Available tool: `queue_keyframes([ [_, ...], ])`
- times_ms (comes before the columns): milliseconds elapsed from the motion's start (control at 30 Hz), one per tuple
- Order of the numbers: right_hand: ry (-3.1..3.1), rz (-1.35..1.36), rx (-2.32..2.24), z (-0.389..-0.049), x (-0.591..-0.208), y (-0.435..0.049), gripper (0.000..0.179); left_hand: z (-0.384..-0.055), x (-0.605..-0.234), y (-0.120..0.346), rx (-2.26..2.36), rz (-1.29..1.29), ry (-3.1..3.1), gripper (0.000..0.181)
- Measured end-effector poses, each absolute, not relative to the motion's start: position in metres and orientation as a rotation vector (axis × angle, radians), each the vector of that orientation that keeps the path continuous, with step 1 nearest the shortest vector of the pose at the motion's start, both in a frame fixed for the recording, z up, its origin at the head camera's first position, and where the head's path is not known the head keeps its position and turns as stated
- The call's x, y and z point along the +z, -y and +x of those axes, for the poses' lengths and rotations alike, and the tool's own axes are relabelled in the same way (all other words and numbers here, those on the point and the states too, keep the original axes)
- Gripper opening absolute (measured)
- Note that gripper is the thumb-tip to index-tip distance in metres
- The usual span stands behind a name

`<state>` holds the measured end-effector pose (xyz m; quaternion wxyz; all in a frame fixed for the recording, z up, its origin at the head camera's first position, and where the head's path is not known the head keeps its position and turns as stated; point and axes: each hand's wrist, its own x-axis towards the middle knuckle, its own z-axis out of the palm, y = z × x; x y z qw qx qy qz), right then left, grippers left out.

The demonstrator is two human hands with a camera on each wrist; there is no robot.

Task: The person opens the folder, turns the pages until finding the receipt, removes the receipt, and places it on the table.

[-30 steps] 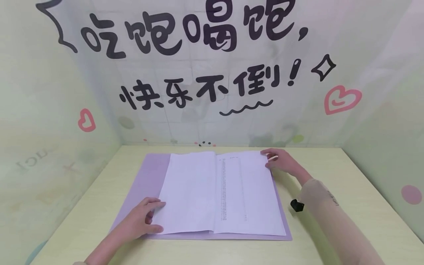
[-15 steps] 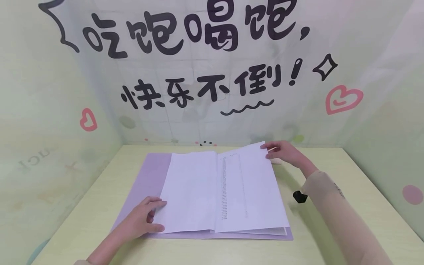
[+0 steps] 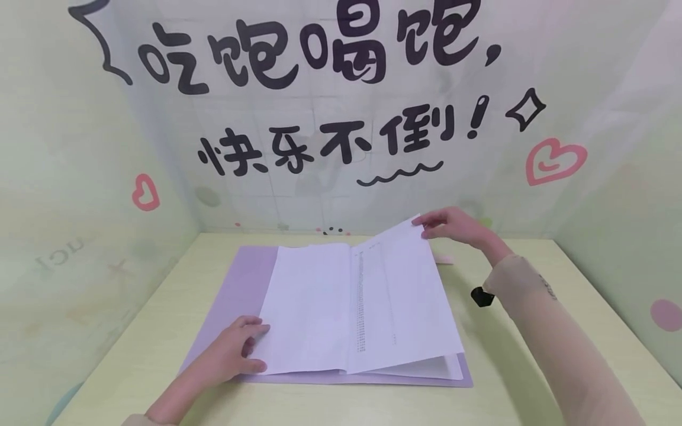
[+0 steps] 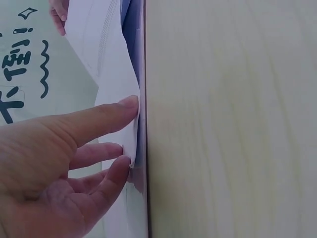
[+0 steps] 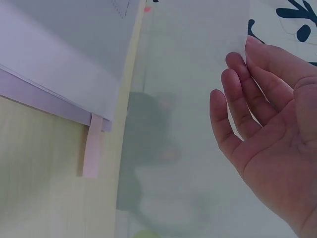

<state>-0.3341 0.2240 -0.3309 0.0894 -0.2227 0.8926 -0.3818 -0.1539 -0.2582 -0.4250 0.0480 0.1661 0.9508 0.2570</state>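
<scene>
An open book or folder of white pages in a lilac cover (image 3: 242,281) lies on the table. Its left page (image 3: 303,307) is blank, while small print in a column runs down the right page (image 3: 396,296). My right hand (image 3: 455,226) pinches that right page by its far outer corner, holding it lifted; more sheets (image 3: 431,368) show beneath. At the near left, my left hand (image 3: 229,349) rests on the left page's outer edge with thumb and fingers spread. In the left wrist view, the thumb and fingertips of the left hand (image 4: 64,163) touch the paper's edge.
A pink strip (image 5: 92,148) sticks out from the book's far right side onto the pale wooden table (image 3: 511,355). A small black object (image 3: 482,297) is beside the right sleeve (image 3: 554,331). Printed sheeting (image 3: 298,201) walls in the table's back and sides.
My right hand has risen and drawn slightly left, lifting the right page's far corner off the sheets below and uncovering more of them along the near edge. The left hand has stayed on the left page.
</scene>
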Motion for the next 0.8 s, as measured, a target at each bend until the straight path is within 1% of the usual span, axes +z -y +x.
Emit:
queue_keyframes([
  [267,-2.644,-0.775,-1.143,-0.342,-0.314,-0.211,0.036,-0.154,-0.426,0.26,0.829,0.543,-2.88,0.072],
  [400,-2.62,-0.784,-1.204,-0.345,-0.309,-0.2,0.036,-0.155,-0.426,0.26,0.836,0.547,-2.873,0.072],
  [800,-2.669,-0.806,-1.318,-0.355,-0.299,-0.142,0.035,-0.156,-0.427,0.261,0.861,0.562,-2.862,0.072],
])
